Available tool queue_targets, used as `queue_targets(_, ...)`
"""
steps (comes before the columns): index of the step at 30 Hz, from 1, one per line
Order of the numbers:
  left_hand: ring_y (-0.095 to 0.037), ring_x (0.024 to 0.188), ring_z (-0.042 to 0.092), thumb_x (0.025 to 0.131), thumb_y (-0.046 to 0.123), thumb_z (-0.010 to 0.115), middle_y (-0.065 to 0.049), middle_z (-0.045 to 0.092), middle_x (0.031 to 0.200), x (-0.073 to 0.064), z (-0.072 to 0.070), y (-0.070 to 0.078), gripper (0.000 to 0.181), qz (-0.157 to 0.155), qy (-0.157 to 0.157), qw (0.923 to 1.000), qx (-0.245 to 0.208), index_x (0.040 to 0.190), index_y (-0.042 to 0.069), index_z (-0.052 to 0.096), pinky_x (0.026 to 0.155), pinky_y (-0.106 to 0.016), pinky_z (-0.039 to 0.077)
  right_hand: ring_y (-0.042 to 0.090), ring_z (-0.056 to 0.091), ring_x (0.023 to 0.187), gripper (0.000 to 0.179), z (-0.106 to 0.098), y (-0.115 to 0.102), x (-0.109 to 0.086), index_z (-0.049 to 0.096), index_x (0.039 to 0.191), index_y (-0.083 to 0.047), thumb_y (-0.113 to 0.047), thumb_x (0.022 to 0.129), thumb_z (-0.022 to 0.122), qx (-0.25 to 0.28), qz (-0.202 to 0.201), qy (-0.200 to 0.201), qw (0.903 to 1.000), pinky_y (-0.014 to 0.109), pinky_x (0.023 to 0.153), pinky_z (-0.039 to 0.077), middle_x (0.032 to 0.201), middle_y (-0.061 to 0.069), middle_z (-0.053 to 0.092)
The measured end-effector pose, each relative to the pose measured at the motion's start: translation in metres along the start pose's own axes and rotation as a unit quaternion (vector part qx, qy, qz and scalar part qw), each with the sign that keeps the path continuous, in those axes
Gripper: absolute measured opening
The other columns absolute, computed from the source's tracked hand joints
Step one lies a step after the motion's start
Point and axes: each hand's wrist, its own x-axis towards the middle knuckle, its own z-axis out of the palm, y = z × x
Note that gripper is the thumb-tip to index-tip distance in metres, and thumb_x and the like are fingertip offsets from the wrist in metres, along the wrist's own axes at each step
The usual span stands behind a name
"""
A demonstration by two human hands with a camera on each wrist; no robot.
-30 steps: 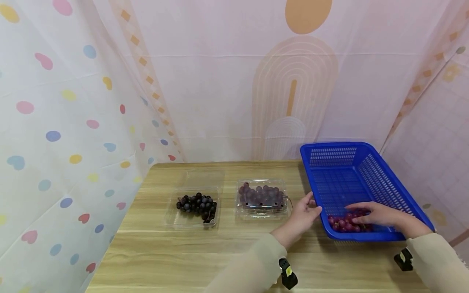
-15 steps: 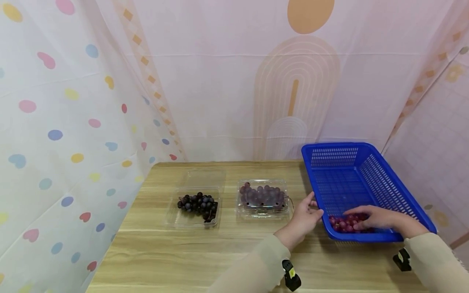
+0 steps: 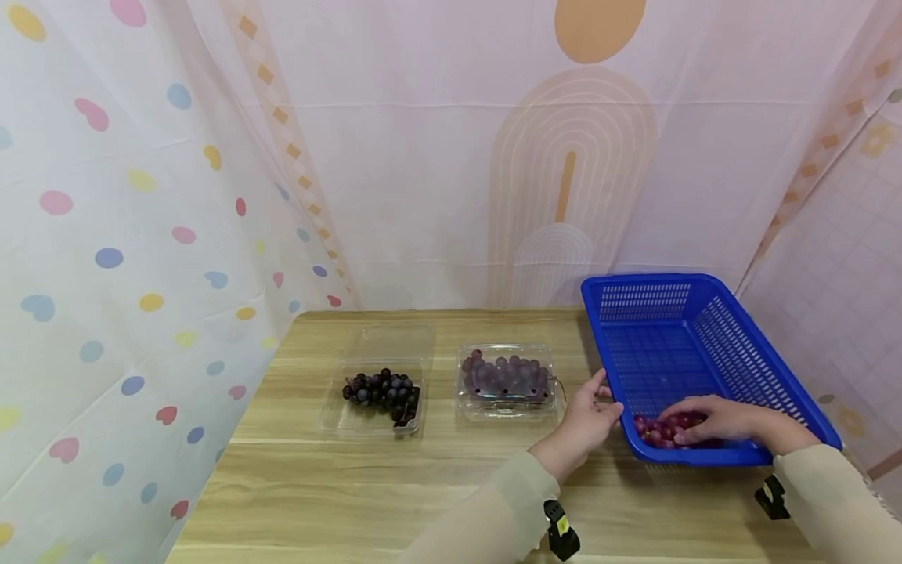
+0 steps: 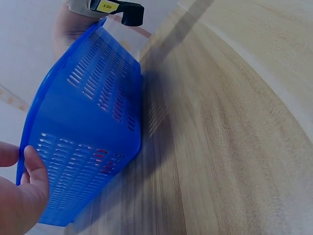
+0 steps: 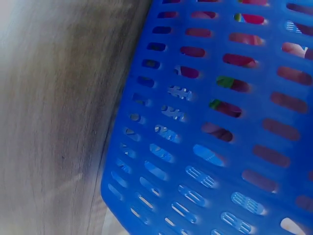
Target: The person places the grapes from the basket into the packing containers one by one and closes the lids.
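Observation:
A blue plastic basket (image 3: pixel 648 352) with slotted walls stands at the right of the table. My left hand (image 3: pixel 581 419) grips its left rim; in the left wrist view the thumb and a finger of that hand (image 4: pixel 24 193) pinch the rim from both sides. Inside the basket's near end lies a bunch of red grapes (image 3: pixel 657 433). My right hand (image 3: pixel 729 419) reaches over the near right rim and holds these grapes, fingers curled over them. In the right wrist view the basket wall (image 5: pixel 117 156) hides the hand mostly, and red grapes (image 5: pixel 239 60) show through the slots.
Left of the basket sits a closed clear clamshell box (image 3: pixel 503 407) with purple grapes (image 3: pixel 507 374). Farther left, an open clear box (image 3: pixel 352 419) holds black grapes (image 3: pixel 384 392). They share the wooden table (image 3: pixel 317 493); patterned curtains (image 3: pixel 423 157) hang behind.
The fingers of my right hand have curled closer round the red grapes. My left hand keeps its hold on the basket rim. The view has shifted slightly.

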Motion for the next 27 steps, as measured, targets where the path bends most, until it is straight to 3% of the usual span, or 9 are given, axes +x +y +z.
queue_targets(6,-0.008,0.073,0.053,0.088,-0.009,0.055,-0.003,0.051,0.1,-0.0005,0.0009,0.0003,0.061,0.001,0.004,1.0,0.007,0.145,0.002,0.034,0.075,-0.041,0.055,0.033,0.047,0.108,0.045,-0.0002,0.0009,0.0005,0.058,0.124,-0.003,-0.02,0.084,0.07,0.019,0.023,-0.02,0.9994,0.047,0.083,0.042,0.121,0.018,0.052)
queue_targets(11,-0.008,0.072,0.053,0.089,-0.008,0.055,-0.002,0.051,0.1,-0.0002,0.0014,-0.0009,0.061,-0.005,0.008,1.0,0.003,0.145,0.004,0.035,0.075,-0.041,0.055,0.026,0.045,0.102,0.043,-0.0005,0.0001,0.001,0.059,0.123,-0.005,-0.019,0.085,0.069,0.023,0.014,-0.027,0.9993,0.04,0.08,0.039,0.114,0.01,0.051)
queue_targets(17,-0.008,0.073,0.052,0.089,-0.008,0.055,-0.002,0.05,0.1,0.0004,0.0005,-0.0012,0.06,-0.006,0.012,0.9999,0.003,0.145,0.004,0.036,0.075,-0.041,0.055,0.025,0.049,0.105,0.043,-0.0013,0.0,0.0029,0.058,0.123,-0.002,-0.017,0.085,0.069,0.036,0.001,-0.033,0.9988,0.039,0.082,0.042,0.121,0.017,0.055)
queue_targets(22,-0.008,0.073,0.052,0.089,-0.008,0.055,-0.003,0.05,0.101,0.0006,0.0002,-0.002,0.06,-0.002,0.009,0.9999,0.005,0.145,0.004,0.035,0.076,-0.044,0.055,0.009,0.055,0.095,0.041,-0.0023,0.0031,0.0058,0.059,0.121,0.004,-0.013,0.085,0.068,0.063,-0.036,-0.038,0.9966,0.024,0.076,0.046,0.118,0.021,0.059)
queue_targets(27,-0.009,0.075,0.053,0.089,-0.008,0.055,-0.002,0.05,0.1,0.001,0.0008,-0.0035,0.06,0.001,0.01,0.9999,0.004,0.145,0.004,0.035,0.078,-0.045,0.054,0.002,0.056,0.091,0.037,-0.0056,0.006,0.0047,0.057,0.12,0.009,-0.011,0.088,0.065,0.063,-0.082,-0.025,0.9944,0.022,0.073,0.048,0.113,0.022,0.061)
